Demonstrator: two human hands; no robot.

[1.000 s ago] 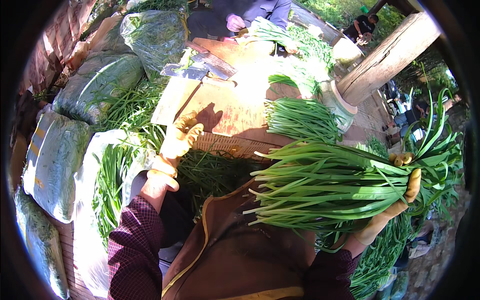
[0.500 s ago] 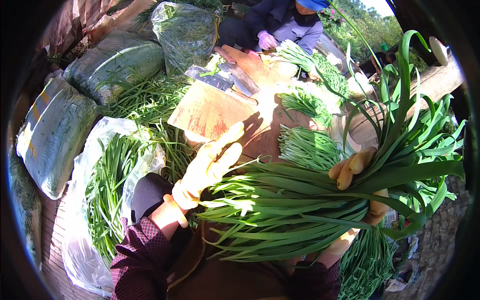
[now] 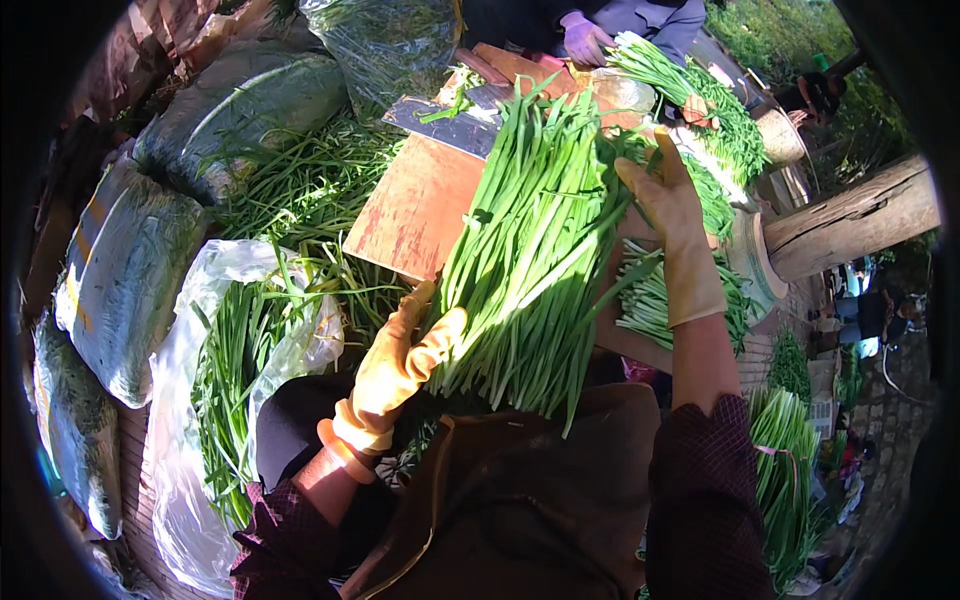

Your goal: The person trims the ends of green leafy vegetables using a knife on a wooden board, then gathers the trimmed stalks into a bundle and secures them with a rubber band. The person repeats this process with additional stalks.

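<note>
A large bunch of garlic chives [image 3: 540, 240] lies across the reddish wooden board [image 3: 405, 210], its near end hanging over the edge toward my lap. My left hand [image 3: 400, 360], in a pale yellow rubber glove, is by the bunch's near left side with fingers apart. Gloved the same way, my right hand [image 3: 672, 205] is raised at the far right side, thumb and fingers spread. Neither hand grips the bunch; whether the left fingertips touch it I cannot tell. Beyond the bunch, part of a dark broad blade [image 3: 440, 122] rests on the board.
An open clear plastic bag [image 3: 185, 440] of greens stands at my left, with several wrapped bundles [image 3: 115, 290] behind. Trimmed bunches [image 3: 650, 300] lie to the right. Across the board is another person's gloved hand [image 3: 585, 40]. A log [image 3: 850, 220] juts in at right.
The chives have gone from my right hand, held out at the right, to the board in front of me. My right hand has let go and opened. The view has shifted slightly.
</note>
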